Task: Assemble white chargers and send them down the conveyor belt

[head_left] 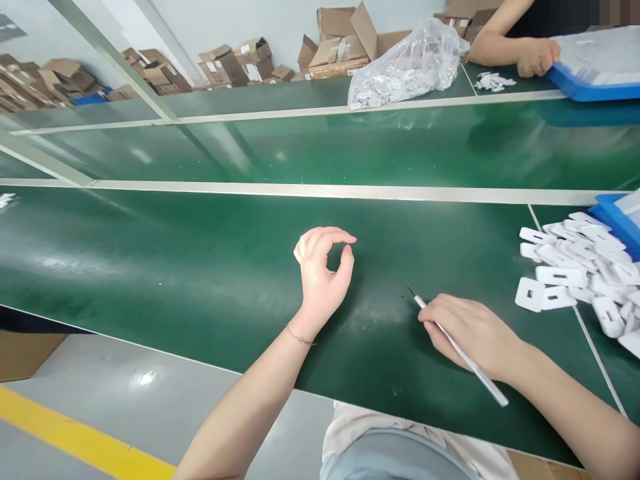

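Over the bench [200, 267], the left hand [318, 279] is curled into a C, thumb and fingertips slightly apart, nothing between them. Next, the right hand [470, 330] has a thin tool [483, 378] pinched in closed fingers, its dark tip pointing forward and left. Further right, white parts [560, 276] lie piled beside a blue tray [613, 220]

There are one pen-shaped tool [470, 362], one plastic bag [410, 67], dozens of white pieces [583, 250].
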Available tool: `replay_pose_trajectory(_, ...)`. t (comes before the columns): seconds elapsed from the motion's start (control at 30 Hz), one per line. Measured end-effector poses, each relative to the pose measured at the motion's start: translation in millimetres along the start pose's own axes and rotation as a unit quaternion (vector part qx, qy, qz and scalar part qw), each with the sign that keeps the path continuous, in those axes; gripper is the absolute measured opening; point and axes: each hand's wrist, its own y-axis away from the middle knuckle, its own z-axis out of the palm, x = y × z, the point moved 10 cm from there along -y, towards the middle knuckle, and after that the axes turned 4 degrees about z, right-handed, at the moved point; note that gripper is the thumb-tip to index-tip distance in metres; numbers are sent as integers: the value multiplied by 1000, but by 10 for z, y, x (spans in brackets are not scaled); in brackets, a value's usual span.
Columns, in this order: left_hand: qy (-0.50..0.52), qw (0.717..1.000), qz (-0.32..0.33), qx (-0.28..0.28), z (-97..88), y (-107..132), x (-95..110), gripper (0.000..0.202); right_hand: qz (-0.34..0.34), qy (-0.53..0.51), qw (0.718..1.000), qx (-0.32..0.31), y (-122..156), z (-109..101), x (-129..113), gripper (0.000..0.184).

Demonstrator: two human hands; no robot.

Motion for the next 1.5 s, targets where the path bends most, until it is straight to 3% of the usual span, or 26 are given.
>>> replay_pose_trajectory(0.27,-4,1000,11,-5,8,5,46,17,-47,59,997,-35,76,206,-149,27)
replay_pose_trajectory(1.5,-18,1000,15,-2,-49,-4,101,16,-24,54,997,-56,34,269,-113,26)
